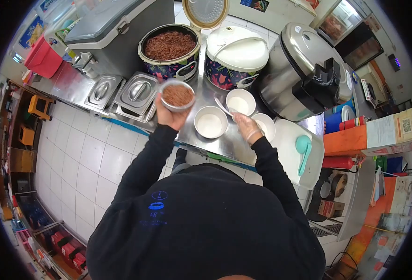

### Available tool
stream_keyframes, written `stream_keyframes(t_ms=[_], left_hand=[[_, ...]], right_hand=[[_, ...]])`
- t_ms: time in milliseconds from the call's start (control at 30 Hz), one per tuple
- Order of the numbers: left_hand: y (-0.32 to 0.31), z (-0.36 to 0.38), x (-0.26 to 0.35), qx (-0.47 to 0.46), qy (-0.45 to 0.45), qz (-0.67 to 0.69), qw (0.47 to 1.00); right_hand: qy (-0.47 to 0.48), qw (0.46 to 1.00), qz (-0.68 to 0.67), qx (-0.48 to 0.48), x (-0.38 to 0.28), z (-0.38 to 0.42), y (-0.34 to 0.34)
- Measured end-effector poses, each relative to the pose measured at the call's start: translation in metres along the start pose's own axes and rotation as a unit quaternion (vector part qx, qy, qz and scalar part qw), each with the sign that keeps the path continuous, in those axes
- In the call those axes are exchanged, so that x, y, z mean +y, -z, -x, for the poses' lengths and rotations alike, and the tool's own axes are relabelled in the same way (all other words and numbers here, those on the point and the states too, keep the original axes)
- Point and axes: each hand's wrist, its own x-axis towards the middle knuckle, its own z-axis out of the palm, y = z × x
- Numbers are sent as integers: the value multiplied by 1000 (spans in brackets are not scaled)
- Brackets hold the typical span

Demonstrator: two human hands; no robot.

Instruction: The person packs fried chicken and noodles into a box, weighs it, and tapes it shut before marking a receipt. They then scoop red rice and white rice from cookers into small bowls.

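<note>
Held up in my left hand [171, 116] is a bowl of reddish-brown rice [177, 95], above the steel counter [227, 145]. My right hand [247, 127], in a clear glove, is closed on a white spoon [223, 106] over the bowls. Three white bowls stand close together there: one at the front left [211, 122], one behind [240, 102], and one partly behind my right hand [266, 126]. An open patterned cooker [161, 71], full of the same rice, is beyond my left hand. Its lid [206, 11] is tipped back.
A closed patterned cooker [234, 56] and a large steel cooker [287, 77] stand at the back. Lidded steel pans [138, 91] and a grey cooler box [108, 37] are to the left. A white tray [285, 156] holds a teal ladle [304, 154] at the right.
</note>
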Motion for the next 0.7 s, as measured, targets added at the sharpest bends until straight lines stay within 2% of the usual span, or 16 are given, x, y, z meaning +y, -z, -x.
stream_keyframes(t_ms=[33,100,133,167,200,233,300,333,433,467,567,600,633,700], left_hand=[[9,7,-11,-4,30,-22,999],[43,9,-34,5,84,-169,982],[47,6,-35,-68,103,-334,934],[46,12,-47,-7,69,-480,874],[46,13,-53,-68,-61,-650,755],[39,15,-57,-123,-186,-779,587],[20,26,-64,-118,-146,-863,469],[22,27,-67,-116,-169,-869,451],[26,27,-56,-91,-176,-821,536],[26,30,-46,-83,-212,-795,563],[15,29,-1,-38,-159,-594,788],[11,25,22,-35,-163,-565,808],[7,16,45,-30,-172,-520,836],[-2,-6,89,-24,-195,-410,891]], right_hand=[[-6,998,53,26,-14,19,-1],[32,997,51,56,3,29,-5],[53,995,52,71,8,30,-6],[47,994,72,70,7,31,-5],[41,993,92,67,6,32,-5],[35,991,113,63,3,33,-5],[60,970,226,61,-13,37,-4],[74,955,282,61,-23,39,-2],[66,958,270,66,-42,38,-2],[44,965,251,66,-50,37,-2],[79,958,275,29,-84,18,4],[62,961,271,2,-84,2,6],[138,931,336,25,-123,-4,7],[161,914,372,5,-173,-42,6]])
